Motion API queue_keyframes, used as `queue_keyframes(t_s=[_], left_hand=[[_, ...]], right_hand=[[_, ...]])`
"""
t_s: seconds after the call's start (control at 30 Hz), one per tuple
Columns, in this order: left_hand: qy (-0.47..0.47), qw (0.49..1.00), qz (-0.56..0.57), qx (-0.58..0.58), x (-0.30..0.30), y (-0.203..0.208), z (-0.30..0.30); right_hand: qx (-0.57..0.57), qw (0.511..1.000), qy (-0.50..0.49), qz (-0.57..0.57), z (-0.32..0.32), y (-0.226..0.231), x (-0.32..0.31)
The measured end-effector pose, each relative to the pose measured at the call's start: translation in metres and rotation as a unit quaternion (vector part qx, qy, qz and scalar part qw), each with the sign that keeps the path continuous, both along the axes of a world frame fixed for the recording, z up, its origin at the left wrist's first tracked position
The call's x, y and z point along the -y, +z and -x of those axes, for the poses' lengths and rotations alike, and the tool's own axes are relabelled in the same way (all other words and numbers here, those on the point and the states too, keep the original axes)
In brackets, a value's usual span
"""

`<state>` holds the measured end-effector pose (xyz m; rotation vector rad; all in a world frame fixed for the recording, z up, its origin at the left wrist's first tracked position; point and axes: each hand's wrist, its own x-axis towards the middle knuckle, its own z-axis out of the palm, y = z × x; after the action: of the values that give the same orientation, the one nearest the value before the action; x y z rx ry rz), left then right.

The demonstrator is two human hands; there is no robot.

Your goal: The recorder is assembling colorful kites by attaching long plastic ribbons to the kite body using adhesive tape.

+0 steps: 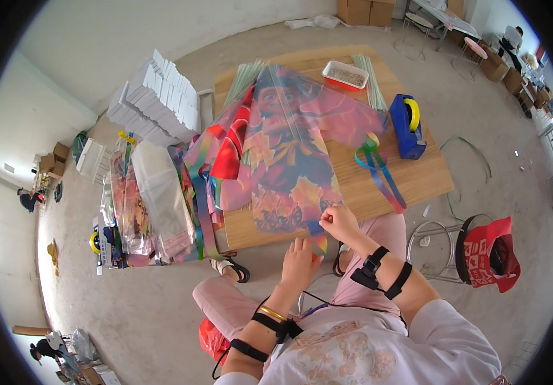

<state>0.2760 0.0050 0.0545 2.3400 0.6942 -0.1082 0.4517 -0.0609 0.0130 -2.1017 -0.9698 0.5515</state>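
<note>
A colourful printed kite [286, 141] lies spread over a wooden table [411, 176], its lower tip at the near edge. My right hand [337, 221] is closed on that lower tip of the kite. My left hand [299, 260] sits just below the table edge with fingers together, touching a rainbow-striped ribbon tail [319, 245] that hangs from the tip. Both wrists wear black straps.
On the table stand a blue tape dispenser [408, 125], a white tray [345, 74], thin green rods [371, 80] and loose striped ribbons [382, 173]. Stacks of white sheets [158, 99] and bagged kites [154, 199] lie left. A stool with a red bag [485, 253] is at right.
</note>
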Motion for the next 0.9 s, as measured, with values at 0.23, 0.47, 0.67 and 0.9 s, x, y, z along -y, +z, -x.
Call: queue_keyframes(t_s=[0.23,0.47,0.67,0.9], left_hand=[[-0.092,0.963,-0.250,0.035,0.002,-0.017,-0.001],[-0.105,0.955,-0.278,0.023,-0.003,-0.027,-0.003],[-0.096,0.955,-0.278,0.034,-0.004,-0.030,-0.003],[-0.093,0.959,-0.258,0.068,-0.002,-0.032,0.001]], right_hand=[[0.023,0.999,-0.027,0.031,0.001,0.002,-0.008],[-0.010,0.997,-0.037,0.073,-0.005,0.003,-0.011],[-0.020,0.997,-0.038,0.066,-0.005,0.003,-0.011],[-0.024,0.999,0.004,0.027,-0.006,0.010,-0.001]])
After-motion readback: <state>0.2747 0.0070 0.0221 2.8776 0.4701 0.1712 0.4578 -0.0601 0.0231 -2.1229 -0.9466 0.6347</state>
